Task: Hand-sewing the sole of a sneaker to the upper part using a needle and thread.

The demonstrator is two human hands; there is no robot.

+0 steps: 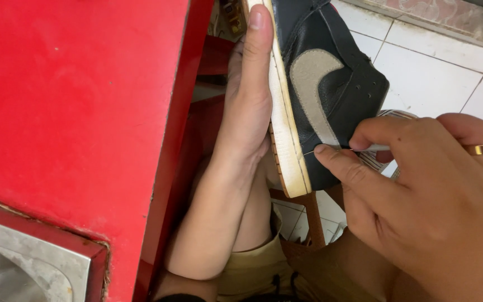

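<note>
Left hand [248,106] is stretched out flat, fingers straight and together pointing to the far side, thumb tip up at the top, palm pressed along something on its right. The forearm runs back toward the near side, bare, elbow bent low. Right hand [420,196] comes in from the near right, knuckles up, thumb and index finger pinched tight together at the tips, other fingers curled in. Gold ring on one finger.
</note>
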